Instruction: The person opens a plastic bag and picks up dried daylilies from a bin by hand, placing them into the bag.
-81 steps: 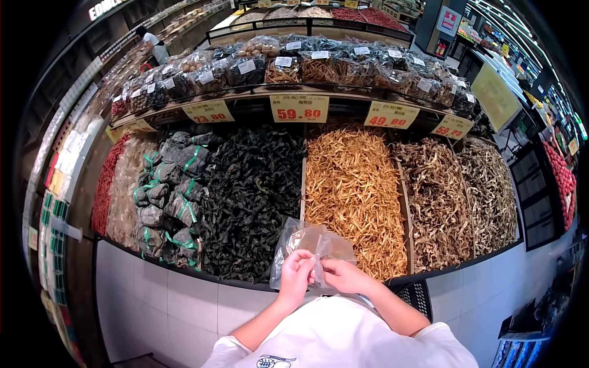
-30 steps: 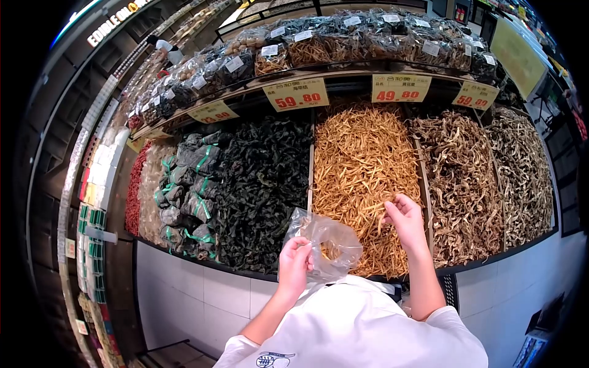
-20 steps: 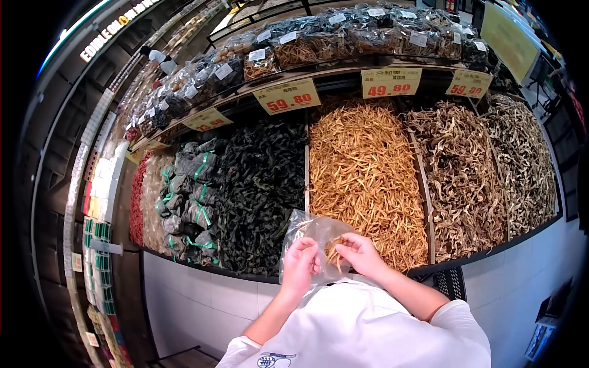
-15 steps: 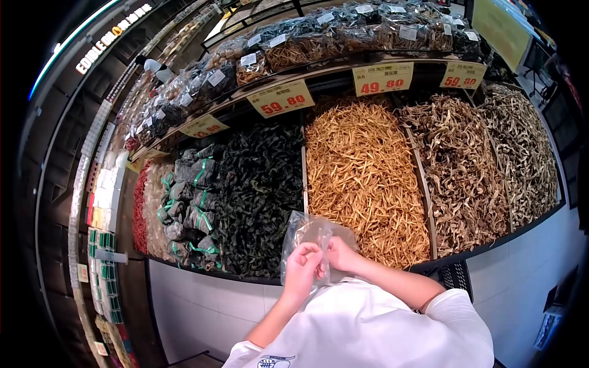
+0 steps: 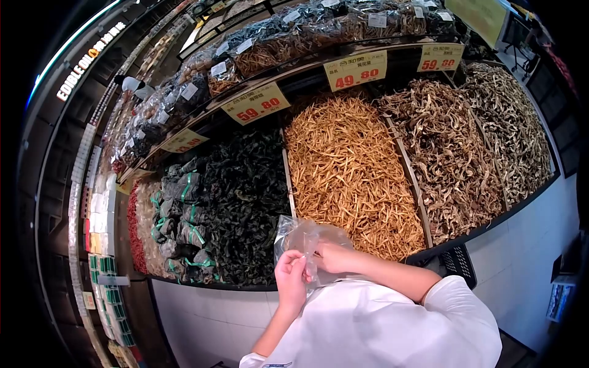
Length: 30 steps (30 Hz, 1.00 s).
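A clear plastic bag (image 5: 293,232) is held up in front of me, at the front edge of the bins. My left hand (image 5: 291,279) pinches its near left side, with the fingers curled together. On the other side, my right hand (image 5: 336,256) is closed at the bag's mouth, its fingertips partly hidden by the film. Just beyond both hands lie a bin of golden dried strands (image 5: 350,165) and, to its left, a bin of dark dried leafy pieces (image 5: 248,202). I cannot make out anything inside the bag.
Brown dried strips (image 5: 445,153) and paler dried strips (image 5: 512,129) fill bins to the right. Grey bundles with green ties (image 5: 190,227) lie left. Price signs (image 5: 356,69) line a shelf of packed bags (image 5: 270,58). A black basket (image 5: 457,265) is near my right elbow.
My view has shifted, so the bins sit further left and slightly higher on the right. The right hand has moved slightly deeper against the bag; both hands still hold it.
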Each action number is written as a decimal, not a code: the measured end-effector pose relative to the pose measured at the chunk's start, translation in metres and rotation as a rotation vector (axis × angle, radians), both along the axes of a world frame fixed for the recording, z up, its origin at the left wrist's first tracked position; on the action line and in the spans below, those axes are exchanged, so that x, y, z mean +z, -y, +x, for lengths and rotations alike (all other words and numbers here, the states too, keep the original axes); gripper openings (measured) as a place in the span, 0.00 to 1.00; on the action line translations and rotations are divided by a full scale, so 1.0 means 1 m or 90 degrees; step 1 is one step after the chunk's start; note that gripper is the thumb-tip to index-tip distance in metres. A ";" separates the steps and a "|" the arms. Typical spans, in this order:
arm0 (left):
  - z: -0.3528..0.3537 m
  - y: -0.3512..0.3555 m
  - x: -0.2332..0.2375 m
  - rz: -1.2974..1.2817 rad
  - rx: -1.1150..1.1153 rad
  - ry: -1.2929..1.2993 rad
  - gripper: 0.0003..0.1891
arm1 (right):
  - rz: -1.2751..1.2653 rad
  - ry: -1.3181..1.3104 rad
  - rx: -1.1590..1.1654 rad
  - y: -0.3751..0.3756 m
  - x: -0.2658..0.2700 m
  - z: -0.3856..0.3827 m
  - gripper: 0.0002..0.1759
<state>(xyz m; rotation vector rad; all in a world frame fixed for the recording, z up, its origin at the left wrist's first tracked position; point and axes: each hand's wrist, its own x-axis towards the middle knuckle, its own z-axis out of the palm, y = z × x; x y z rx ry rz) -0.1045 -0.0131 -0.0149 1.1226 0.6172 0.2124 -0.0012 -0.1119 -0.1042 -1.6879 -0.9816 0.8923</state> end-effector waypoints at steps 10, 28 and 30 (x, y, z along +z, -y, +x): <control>0.007 0.002 -0.002 -0.011 0.039 -0.007 0.02 | 0.060 -0.117 -0.281 0.096 0.073 0.065 0.14; 0.004 -0.001 -0.005 -0.017 0.051 0.015 0.02 | -0.112 0.691 -0.193 0.003 0.024 0.151 0.08; 0.003 -0.001 -0.007 -0.033 0.032 0.030 0.02 | -0.109 0.634 -0.209 0.008 0.026 0.152 0.07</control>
